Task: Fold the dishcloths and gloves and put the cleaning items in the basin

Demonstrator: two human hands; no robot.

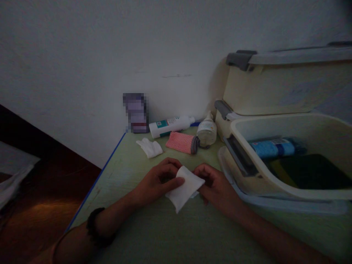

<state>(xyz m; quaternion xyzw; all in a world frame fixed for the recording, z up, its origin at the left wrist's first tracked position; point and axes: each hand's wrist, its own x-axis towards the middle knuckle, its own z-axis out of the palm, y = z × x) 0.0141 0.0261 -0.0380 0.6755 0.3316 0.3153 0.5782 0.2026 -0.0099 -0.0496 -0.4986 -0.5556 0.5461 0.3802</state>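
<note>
Above the pale green tabletop [137, 223], a soft white square cloth or wipe [187, 185] is between both hands: left hand [163, 179] pinching it, thumb on top; right hand [217, 189] closed at its right edge, tips partly hidden. Looks like folding or straightening; next move calls for lining up edges. Beyond: crumpled white cloth [150, 147], pink textured dark-trimmed cloth [180, 142], white plastic bottle [172, 125].

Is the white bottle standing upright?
No, the white bottle lies on its side behind the pink cloth.
</note>
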